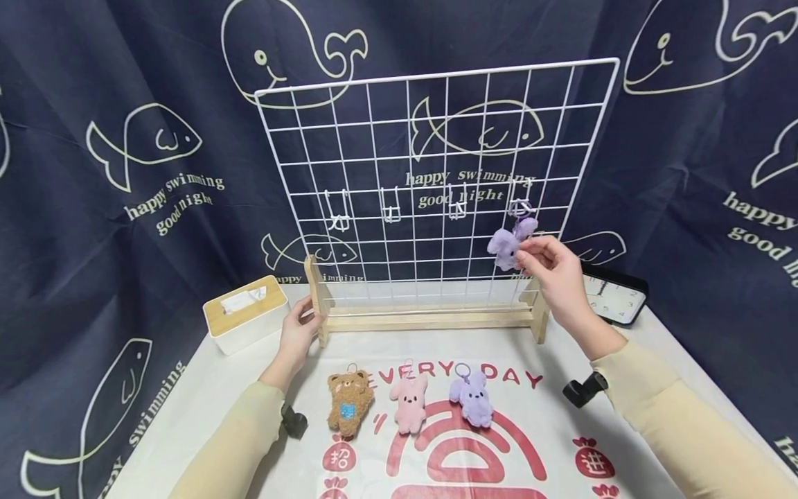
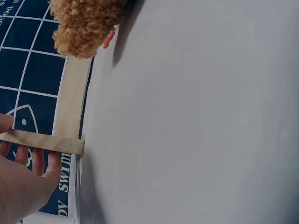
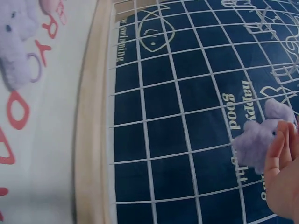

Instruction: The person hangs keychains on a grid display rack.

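The dark-blue fabric curtain with pale fish outlines (image 1: 399, 41) is repeatedly displaying "happy swimming" and "good night". The white sheet table cover (image 1: 449, 346) is carrying "EVERY DAY" in red capitals. Two red pouch-shaped prints (image 1: 339, 456) (image 1: 594, 461) are bearing "招", left, and "进", right. The black-framed rectangular clock with white dial (image 1: 614, 298) is showing numerals including 2, 3, 4 and 5.

Soft light — wrist views dimmer

Three plush toys (image 1: 409, 405) lie on the table (image 1: 206, 402) before me; behind them stands the rack (image 1: 430, 321), my left hand (image 1: 300, 333) round its left post (image 1: 315, 291), my right hand (image 1: 553, 270) at a fourth plush (image 1: 503, 246) under the rightmost hook (image 1: 520, 207); tissue box (image 1: 249, 326) left, clock (image 1: 614, 298) right
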{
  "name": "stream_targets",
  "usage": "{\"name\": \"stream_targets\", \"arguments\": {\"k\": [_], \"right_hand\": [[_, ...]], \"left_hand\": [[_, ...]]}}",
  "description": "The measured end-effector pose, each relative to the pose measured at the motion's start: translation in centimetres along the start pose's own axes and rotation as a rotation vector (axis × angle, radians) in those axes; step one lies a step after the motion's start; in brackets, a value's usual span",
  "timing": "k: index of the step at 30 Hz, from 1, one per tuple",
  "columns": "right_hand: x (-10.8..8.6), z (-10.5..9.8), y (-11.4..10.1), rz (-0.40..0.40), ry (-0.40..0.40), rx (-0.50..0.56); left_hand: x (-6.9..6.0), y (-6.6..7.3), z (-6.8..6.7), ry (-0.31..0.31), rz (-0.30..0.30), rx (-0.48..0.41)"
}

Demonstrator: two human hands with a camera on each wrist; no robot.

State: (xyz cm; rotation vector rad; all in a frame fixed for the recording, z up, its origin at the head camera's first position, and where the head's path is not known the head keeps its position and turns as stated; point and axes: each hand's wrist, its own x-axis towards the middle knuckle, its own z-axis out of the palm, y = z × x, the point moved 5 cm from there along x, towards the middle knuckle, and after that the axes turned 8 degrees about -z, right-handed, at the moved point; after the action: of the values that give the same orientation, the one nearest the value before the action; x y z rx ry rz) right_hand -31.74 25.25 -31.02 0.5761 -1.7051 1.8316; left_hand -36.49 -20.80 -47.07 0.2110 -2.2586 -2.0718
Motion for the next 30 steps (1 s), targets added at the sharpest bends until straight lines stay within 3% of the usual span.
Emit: {"name": "stream_targets", "arguments": {"k": [6,12,22,30], "right_hand": [[-1.8,0.6,1.7,0.065,-0.182,-0.139],[-4.9,1.7,4.8,0.147,-0.353,-0.27],[-9.8,3.3,8.4,0.273,-0.495,-0.301],[-12.1,4.0,9.9,0.3,-0.593,-0.321]], "left_hand": [[0.0,0.2,-0.1,0.001,0.02,-0.007],[-0.1,0.2,0.0,-0.002,0.014,-0.008],[-0.1,0.0,0.0,-0.008,0.009,0.003],[-0.1,0.0,0.1,-0.008,0.0,0.005]]}}
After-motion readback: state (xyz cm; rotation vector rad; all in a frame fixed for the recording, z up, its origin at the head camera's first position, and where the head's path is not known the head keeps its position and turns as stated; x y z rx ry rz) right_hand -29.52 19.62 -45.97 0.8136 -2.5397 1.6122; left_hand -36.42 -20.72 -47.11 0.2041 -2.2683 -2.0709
